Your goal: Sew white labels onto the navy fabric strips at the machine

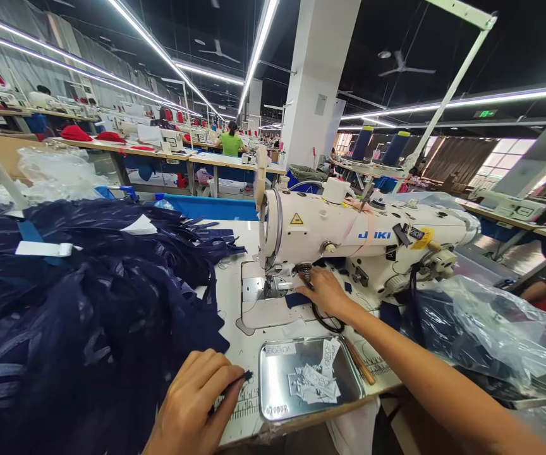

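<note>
My left hand [201, 395] is closed at the front edge of the table, pinching a narrow dark fabric strip [244, 376] between thumb and fingers. My right hand [325, 291] reaches under the arm of a white sewing machine [320, 221], right of the needle area [269, 287]. Its fingers are curled at a dark, ribbed part [306, 273]; whether they grip it or something else is hidden. Just below that hand lies a black loop [328, 321]. A small navy fabric piece [297, 299] rests on the machine bed beside the fingers.
A metal tray [266, 385] holds printed white labels [318, 382], with a wooden-handled tool [361, 361] along its right edge. Navy garments [88, 316] are heaped at left. Plastic-wrapped dark fabric [462, 322] lies at right. A person in green [230, 144] sits farther back.
</note>
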The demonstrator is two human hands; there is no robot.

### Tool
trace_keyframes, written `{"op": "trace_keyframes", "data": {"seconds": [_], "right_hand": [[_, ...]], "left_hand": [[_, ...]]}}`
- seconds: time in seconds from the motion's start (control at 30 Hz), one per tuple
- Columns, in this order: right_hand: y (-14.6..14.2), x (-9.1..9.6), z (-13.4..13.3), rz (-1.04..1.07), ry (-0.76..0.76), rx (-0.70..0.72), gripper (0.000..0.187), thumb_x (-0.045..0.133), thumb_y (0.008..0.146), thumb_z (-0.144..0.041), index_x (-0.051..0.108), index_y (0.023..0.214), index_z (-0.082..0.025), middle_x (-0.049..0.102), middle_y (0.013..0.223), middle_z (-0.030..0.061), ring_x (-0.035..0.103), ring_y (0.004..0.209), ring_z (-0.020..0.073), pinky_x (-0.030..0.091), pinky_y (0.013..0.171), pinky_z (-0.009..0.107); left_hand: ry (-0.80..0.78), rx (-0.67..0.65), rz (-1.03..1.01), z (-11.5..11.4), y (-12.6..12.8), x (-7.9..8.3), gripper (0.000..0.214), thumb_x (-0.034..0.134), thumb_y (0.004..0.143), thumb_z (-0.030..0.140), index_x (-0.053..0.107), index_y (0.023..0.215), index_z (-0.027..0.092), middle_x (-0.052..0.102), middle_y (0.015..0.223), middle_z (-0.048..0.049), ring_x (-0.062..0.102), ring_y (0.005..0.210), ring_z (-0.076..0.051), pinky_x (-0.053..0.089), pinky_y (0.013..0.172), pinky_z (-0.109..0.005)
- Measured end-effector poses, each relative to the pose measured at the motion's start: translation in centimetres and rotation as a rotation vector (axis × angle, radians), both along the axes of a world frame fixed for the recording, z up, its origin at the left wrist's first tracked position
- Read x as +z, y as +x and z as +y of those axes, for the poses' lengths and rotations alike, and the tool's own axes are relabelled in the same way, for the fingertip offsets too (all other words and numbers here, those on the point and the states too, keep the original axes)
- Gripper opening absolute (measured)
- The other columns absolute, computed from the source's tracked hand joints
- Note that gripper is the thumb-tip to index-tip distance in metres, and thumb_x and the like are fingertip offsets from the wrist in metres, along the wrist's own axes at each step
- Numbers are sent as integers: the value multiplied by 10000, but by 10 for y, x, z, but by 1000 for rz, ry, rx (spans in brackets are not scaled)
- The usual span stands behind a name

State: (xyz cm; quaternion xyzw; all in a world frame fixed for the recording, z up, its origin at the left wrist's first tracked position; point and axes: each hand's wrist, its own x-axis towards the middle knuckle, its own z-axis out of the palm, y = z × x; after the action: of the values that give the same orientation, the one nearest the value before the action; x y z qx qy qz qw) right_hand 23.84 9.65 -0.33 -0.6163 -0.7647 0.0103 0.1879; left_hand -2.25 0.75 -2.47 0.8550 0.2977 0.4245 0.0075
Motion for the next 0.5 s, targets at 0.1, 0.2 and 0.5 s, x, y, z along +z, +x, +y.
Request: {"op": "trace_keyframes", "data": {"seconds": [0.1,0.2,0.5], "right_hand": [[8,-3,-5,-135,-19,104,244,629,711,-238,605,930,-135,587,946,115,489,946,262,358,815,397],[13,-9,-7,-184,-59,179,268,613,729,-215,592,991,-161,575,1020,98,477,988,241,354,863,400],[34,-22,-13,15,56,332,299,540,787,-335,561,1039,-176,555,1094,95,452,1056,223,351,907,397]], "left_hand": [[-30,-9,-39,0,1,-4,107,479,785,131,569,796,187,548,648,2,491,593,-111,392,563,-234],[-92,2,-59,-2,4,-4,109,468,797,135,565,797,186,541,657,2,481,606,-113,386,570,-243],[-52,25,-32,-1,-4,-1,92,498,778,178,588,773,197,576,657,8,531,623,-115,426,594,-231]]}}
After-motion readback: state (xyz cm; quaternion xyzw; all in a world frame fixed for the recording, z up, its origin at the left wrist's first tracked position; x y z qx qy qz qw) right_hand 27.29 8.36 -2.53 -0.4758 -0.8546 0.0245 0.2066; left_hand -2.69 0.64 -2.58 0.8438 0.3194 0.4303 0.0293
